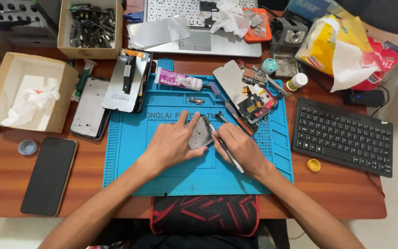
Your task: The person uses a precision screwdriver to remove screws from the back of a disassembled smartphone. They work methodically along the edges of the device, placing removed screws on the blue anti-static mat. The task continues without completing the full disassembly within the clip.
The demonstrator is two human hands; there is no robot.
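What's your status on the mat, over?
Left hand steadies grey plate. Right hand works tool at its edge. Blue mat underneath; nothing blocking.

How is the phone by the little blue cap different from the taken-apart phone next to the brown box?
The black phone is whole, with a dark glossy screen; the opened phone frame is grey with no screen. The black phone lies nearer the person, the frame farther up the table. Both lie flat, untouched by the left hand or right hand.

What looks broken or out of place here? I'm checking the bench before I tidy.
A phone lies opened on the blue mat, its parts exposed. Crumpled tissue sits on the laptop. The left hand holds a grey plate; the right hand holds a tool.
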